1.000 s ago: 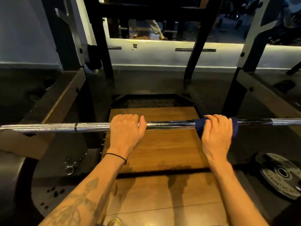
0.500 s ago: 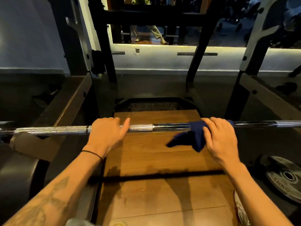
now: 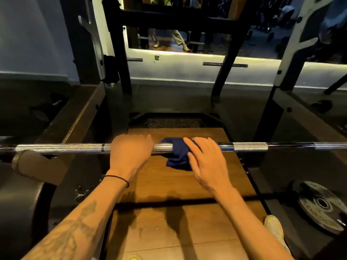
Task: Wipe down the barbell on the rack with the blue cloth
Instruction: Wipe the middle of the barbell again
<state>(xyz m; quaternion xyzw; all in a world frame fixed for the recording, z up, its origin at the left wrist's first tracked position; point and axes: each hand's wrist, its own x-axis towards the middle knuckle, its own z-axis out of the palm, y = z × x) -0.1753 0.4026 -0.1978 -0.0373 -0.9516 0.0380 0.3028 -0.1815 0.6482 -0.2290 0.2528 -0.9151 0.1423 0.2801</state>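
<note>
Nearest the camera, a weight plate (image 3: pixel 322 206) lay flat on the dark floor at the right, beside the wooden platform (image 3: pixel 169 222). Above the platform the barbell (image 3: pixel 62 148) ran level across the view, the left hand (image 3: pixel 129 152) curled over its knurled shaft. Just beside it, the right hand (image 3: pixel 206 162) pressed the blue cloth (image 3: pixel 177 155) onto the bar, fingers nearly straight. Beyond stood the black rack uprights (image 3: pixel 120 59).
</note>
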